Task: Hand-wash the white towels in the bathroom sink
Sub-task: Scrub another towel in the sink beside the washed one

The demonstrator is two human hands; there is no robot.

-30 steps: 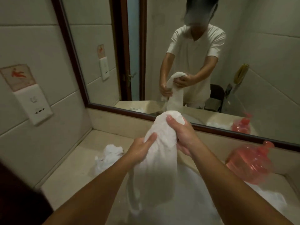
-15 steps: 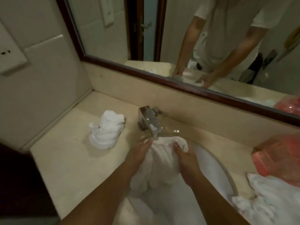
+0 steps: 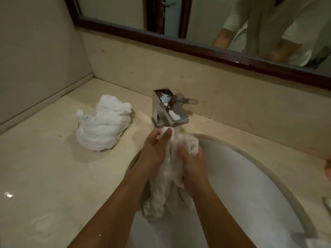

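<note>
white terry, soaked and greyish where it sags, comes nearest: the towel [image 3: 158,203] hangs as a bunched rope between two bare forearms, its lower end drooping into the sink [image 3: 250,185] bowl. a little farther up, both hands are curled round it. the left hand [image 3: 152,151] grips the upper part, thumb and fingers pinching the top end right under the spout. the right hand [image 3: 194,167] is wrapped round the cloth just beside it, with a fold bulging out past its knuckles. the hands are close together, the towel squeezed between them. beyond them the chrome faucet [image 3: 168,111] stands at the sink's back edge, and a pale stream appears to fall from it onto the top of the towel. to the left, on the beige stone bench [image 3: 44,167], a second white towel [image 3: 103,124] lies in a twisted, crumpled heap, apart from the sink. farthest off, the dark-framed mirror [image 3: 202,18] shows the person's torso and arms.

as a judgement: the heap on the bench looks wrung out, so one towel seems done. the one in hand is mid-wash, being rinsed or rubbed under the tap, and is not yet wrung or set aside. a scrap of white at the lower right corner may be another towel waiting; too little shows to be sure.
</note>
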